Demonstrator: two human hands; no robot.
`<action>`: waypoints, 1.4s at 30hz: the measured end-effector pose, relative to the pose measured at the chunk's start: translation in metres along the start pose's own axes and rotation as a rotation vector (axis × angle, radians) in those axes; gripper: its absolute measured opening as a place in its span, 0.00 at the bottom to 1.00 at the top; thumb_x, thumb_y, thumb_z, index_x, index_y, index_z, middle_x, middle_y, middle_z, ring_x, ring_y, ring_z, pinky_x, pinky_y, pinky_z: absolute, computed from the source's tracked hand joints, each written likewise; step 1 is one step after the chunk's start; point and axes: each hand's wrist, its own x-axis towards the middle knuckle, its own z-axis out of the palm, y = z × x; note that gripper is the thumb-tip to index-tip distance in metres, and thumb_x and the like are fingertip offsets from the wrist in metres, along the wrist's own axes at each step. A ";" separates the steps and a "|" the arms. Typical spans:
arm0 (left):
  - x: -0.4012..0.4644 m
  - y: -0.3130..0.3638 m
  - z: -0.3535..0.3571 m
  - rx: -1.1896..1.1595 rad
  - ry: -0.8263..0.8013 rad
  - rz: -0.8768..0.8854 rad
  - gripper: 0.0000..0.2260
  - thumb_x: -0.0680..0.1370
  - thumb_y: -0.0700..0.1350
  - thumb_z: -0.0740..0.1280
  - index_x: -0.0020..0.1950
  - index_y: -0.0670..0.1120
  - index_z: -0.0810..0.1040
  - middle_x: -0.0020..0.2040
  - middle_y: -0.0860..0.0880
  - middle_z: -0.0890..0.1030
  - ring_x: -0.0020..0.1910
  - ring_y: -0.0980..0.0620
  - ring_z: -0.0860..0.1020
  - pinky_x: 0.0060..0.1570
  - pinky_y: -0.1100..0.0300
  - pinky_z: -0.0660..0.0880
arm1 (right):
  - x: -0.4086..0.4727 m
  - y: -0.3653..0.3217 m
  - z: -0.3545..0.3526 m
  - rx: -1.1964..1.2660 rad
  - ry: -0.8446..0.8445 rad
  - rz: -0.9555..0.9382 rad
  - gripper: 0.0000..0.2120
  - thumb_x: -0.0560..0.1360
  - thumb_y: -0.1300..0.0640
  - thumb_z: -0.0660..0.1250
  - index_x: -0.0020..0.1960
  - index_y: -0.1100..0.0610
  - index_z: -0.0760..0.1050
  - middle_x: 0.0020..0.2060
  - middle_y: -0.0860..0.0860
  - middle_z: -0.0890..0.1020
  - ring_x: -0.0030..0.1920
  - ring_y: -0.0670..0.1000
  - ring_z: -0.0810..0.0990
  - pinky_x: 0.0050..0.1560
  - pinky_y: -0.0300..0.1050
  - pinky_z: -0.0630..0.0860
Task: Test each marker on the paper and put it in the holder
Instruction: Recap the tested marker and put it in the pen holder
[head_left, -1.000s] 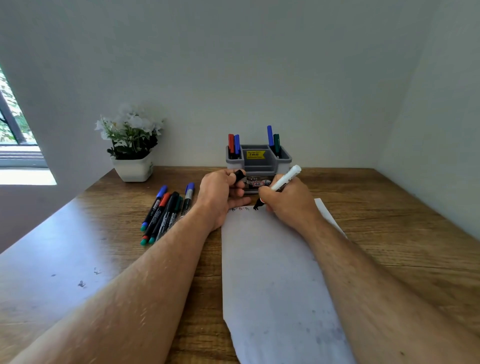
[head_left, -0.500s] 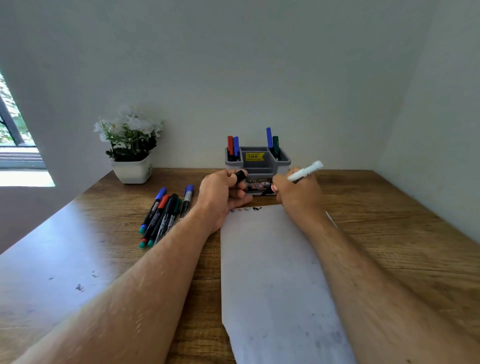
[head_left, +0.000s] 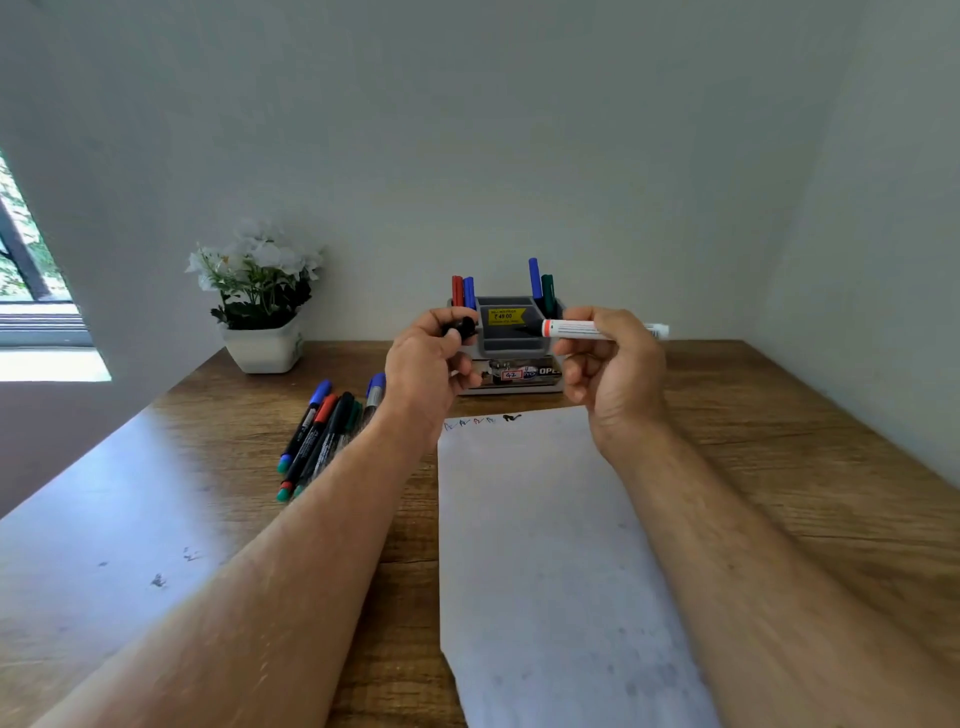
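Observation:
My right hand (head_left: 610, 369) holds a white marker (head_left: 597, 329) level above the desk, its bare black tip pointing left. My left hand (head_left: 428, 361) is closed on the marker's black cap (head_left: 464, 327), a short gap from the tip. Both hands hover in front of the grey holder (head_left: 511, 338), which has red and blue markers (head_left: 463, 292) at its left corner and blue and green ones (head_left: 540, 283) at its right. The white paper (head_left: 545, 545) lies below, with small scribbles (head_left: 483, 421) along its top edge. Several loose markers (head_left: 324, 431) lie left of the paper.
A white pot of white flowers (head_left: 260, 306) stands at the back left of the wooden desk (head_left: 805, 441). White walls close the desk in at the back and right. A window (head_left: 26, 291) is at far left.
My right hand lifted the marker off the paper after leaving a black scribble and turned it level, tip toward my left hand. Both hands rose to holder height.

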 end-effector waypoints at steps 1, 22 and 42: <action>0.000 0.000 0.000 0.024 -0.007 0.000 0.17 0.81 0.31 0.54 0.52 0.44 0.81 0.45 0.45 0.80 0.28 0.55 0.72 0.29 0.59 0.76 | 0.000 0.001 0.000 -0.014 -0.010 -0.004 0.11 0.67 0.52 0.64 0.41 0.56 0.81 0.30 0.56 0.81 0.23 0.48 0.72 0.22 0.35 0.64; -0.005 -0.002 0.004 0.279 -0.116 0.090 0.14 0.80 0.32 0.58 0.53 0.47 0.80 0.35 0.49 0.81 0.26 0.57 0.71 0.25 0.63 0.70 | -0.002 0.002 0.001 -0.210 -0.044 -0.089 0.04 0.77 0.59 0.66 0.44 0.56 0.77 0.35 0.58 0.84 0.23 0.49 0.75 0.22 0.37 0.68; -0.007 0.003 0.008 -0.235 0.008 0.063 0.03 0.80 0.38 0.64 0.52 0.41 0.76 0.52 0.39 0.83 0.53 0.43 0.83 0.42 0.59 0.82 | -0.013 0.012 0.007 -0.763 -0.156 -0.430 0.03 0.73 0.60 0.69 0.43 0.55 0.75 0.36 0.50 0.80 0.34 0.35 0.77 0.26 0.26 0.68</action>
